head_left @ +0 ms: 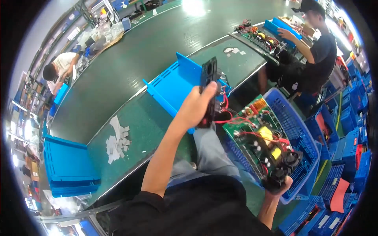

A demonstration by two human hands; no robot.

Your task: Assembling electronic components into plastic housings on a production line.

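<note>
My left hand [195, 108] is raised over the bench edge and grips a narrow black panel [208, 74] that stands upright. Red wires [232, 118] run from that panel down to a green circuit board [260, 141] with yellow and black parts. My right hand [280, 185] holds the board by its near end, tilted, above a blue plastic crate [301, 137]. Just behind the panel an open blue metal chassis [173, 84] lies on the green bench.
White paper scraps [117, 139] lie on the green bench [149, 122]. A stack of blue chassis [67, 165] sits at the left. A dark conveyor belt [130, 59] runs behind. One person sits at the right with boards, another bends at the far left. Blue crates crowd the right.
</note>
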